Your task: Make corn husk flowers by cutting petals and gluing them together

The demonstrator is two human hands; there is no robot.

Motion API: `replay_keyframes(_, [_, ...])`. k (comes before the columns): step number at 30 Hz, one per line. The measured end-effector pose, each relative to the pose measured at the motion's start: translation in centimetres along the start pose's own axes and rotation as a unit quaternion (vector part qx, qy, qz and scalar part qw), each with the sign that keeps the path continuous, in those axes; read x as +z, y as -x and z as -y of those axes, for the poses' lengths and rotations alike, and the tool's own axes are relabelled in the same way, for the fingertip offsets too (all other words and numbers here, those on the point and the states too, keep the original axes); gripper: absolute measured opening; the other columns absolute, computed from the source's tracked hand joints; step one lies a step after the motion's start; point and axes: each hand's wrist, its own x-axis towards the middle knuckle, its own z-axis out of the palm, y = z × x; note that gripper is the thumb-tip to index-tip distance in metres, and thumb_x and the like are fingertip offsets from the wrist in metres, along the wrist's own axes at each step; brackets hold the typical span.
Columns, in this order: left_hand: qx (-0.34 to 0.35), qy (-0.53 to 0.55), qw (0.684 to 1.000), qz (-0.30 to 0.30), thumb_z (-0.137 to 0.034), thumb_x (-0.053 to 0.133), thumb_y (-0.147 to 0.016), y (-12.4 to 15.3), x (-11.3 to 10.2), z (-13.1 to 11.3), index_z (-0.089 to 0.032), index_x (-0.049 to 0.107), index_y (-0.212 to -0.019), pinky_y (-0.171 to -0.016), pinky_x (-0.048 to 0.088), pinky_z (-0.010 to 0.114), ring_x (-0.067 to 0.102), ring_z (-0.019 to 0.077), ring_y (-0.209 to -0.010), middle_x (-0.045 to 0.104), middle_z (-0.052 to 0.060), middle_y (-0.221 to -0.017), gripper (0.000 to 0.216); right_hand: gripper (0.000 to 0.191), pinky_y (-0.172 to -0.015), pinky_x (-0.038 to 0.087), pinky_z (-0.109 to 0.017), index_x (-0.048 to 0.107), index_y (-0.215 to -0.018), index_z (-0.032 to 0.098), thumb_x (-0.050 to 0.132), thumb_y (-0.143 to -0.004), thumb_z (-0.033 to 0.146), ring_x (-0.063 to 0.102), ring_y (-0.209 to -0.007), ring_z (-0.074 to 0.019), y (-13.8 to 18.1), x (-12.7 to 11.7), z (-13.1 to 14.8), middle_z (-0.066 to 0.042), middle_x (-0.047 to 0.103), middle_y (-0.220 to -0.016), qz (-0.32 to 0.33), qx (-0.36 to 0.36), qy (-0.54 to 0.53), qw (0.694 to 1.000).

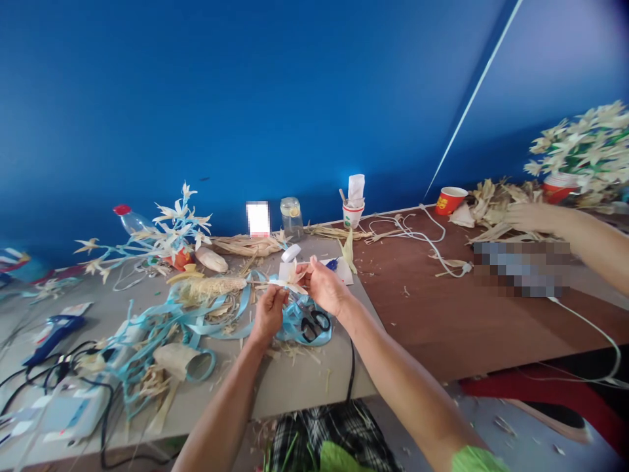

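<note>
My left hand (pixel 269 313) is closed, thumb against fingers, on the lower left end of a pale corn husk piece (pixel 291 284) with petal-like strips. My right hand (pixel 325 286) pinches the same piece from the upper right. Both hands are held over the grey table, close together. Below and behind them lie light blue ribbon (pixel 293 331) and black-handled scissors (pixel 314 326). A white roll (pixel 291 252) stands just beyond the fingers. To the left of my left hand rests a corn cob (pixel 211 290) among blue ribbon strips and husk scraps.
White husk flowers (pixel 177 219) stand at the back left, near a jar (pixel 291 216) and a paper cup (pixel 352 215). A blue glue gun (pixel 56 334) and cables lie left. On the brown table, another person's hand (pixel 535 219) reaches into a husk pile (pixel 491 203).
</note>
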Motion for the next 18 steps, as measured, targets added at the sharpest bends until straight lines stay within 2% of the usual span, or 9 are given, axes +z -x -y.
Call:
replay_keyframes(3, [0.0,-0.001,1.0,-0.028,-0.034,0.043,-0.086,-0.1,-0.2,0.1,-0.019,0.046,-0.063,-0.059,0.037,0.023,0.043,0.0105,-0.057,0.047,-0.003,-0.059,0.027,0.043,-0.059,0.037,-0.025,0.063,-0.074,0.017,0.069,-0.064,0.058,0.049,-0.064,-0.0122,0.2,0.3,-0.2,-0.001,0.058,-0.071,0.005,-0.016,0.039,0.999])
replay_keyframes(6, [0.014,-0.028,0.998,-0.051,-0.031,0.043,-0.085,-0.1,-0.4,0.4,-0.019,0.047,-0.065,-0.059,0.037,0.023,0.044,0.0106,-0.057,0.049,-0.003,-0.059,0.024,0.04,-0.059,0.036,-0.025,0.062,-0.07,0.016,0.072,-0.063,0.054,0.048,-0.062,-0.0113,0.5,0.8,-0.5,-0.001,0.056,-0.069,0.006,0.004,0.09,0.996])
replay_keyframes(12, [0.07,-0.069,0.994,-0.055,-0.022,0.047,-0.08,0.0,-0.6,0.9,-0.019,0.054,-0.073,-0.065,0.039,0.024,0.05,0.0122,-0.063,0.054,-0.001,-0.066,0.011,0.035,-0.055,0.029,-0.024,0.054,-0.058,0.016,0.078,-0.059,0.042,0.041,-0.054,-0.0089,0.7,0.9,-0.6,0.003,0.048,-0.054,0.007,0.025,0.158,0.987])
replay_keyframes(15, [0.074,-0.073,0.993,-0.046,-0.021,0.047,-0.078,0.1,-0.7,1.1,-0.019,0.055,-0.074,-0.066,0.04,0.025,0.051,0.013,-0.065,0.055,-0.001,-0.068,0.009,0.036,-0.055,0.028,-0.024,0.054,-0.061,0.016,0.081,-0.054,0.039,0.039,-0.053,-0.0081,0.6,0.8,-0.7,0.005,0.047,-0.054,-0.014,0.021,0.165,0.986])
replay_keyframes(18, [0.063,-0.077,0.994,-0.043,-0.022,0.046,-0.079,0.1,-0.7,1.3,-0.019,0.055,-0.075,-0.066,0.04,0.026,0.05,0.0133,-0.065,0.055,0.0,-0.069,0.01,0.036,-0.054,0.029,-0.024,0.055,-0.064,0.016,0.081,-0.054,0.038,0.04,-0.054,-0.0084,0.6,0.9,-0.7,0.005,0.049,-0.057,-0.006,0.013,0.158,0.987])
